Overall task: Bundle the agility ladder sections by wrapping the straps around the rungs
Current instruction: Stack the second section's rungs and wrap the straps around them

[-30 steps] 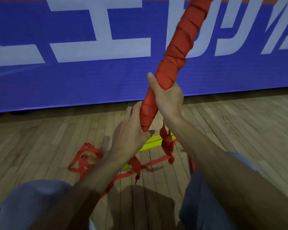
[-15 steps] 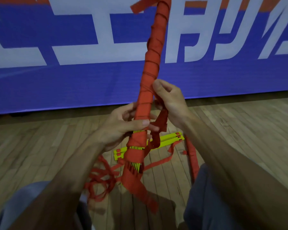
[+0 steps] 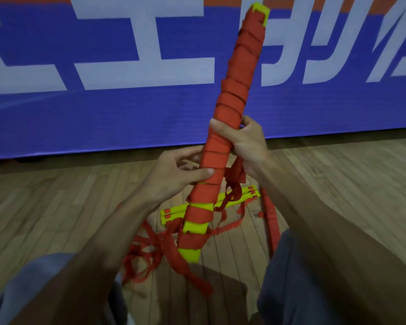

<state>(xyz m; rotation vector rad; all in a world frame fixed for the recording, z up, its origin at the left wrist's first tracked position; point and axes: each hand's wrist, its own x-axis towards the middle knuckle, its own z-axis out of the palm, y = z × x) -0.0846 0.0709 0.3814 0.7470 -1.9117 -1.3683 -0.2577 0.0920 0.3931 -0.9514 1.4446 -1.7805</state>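
A blue banner (image 3: 127,118) fills the 12 o'clock half above the wooden floor (image 3: 56,207). The strap-wrapped rung bundle (image 3: 234,97) stands at centre, leaning toward 1 o'clock, with yellow showing at both ends. Loose red straps (image 3: 148,252) lie at 7 o'clock beside flat yellow rungs (image 3: 244,194). The right hand (image 3: 246,146) has its fingers curled round the bundle's middle. The left hand (image 3: 176,174), toward 8 o'clock of it, grips the bundle with the thumb across.

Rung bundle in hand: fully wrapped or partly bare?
Partly bare. Red strap covers the middle of the rung bundle; yellow ends show at top and bottom.
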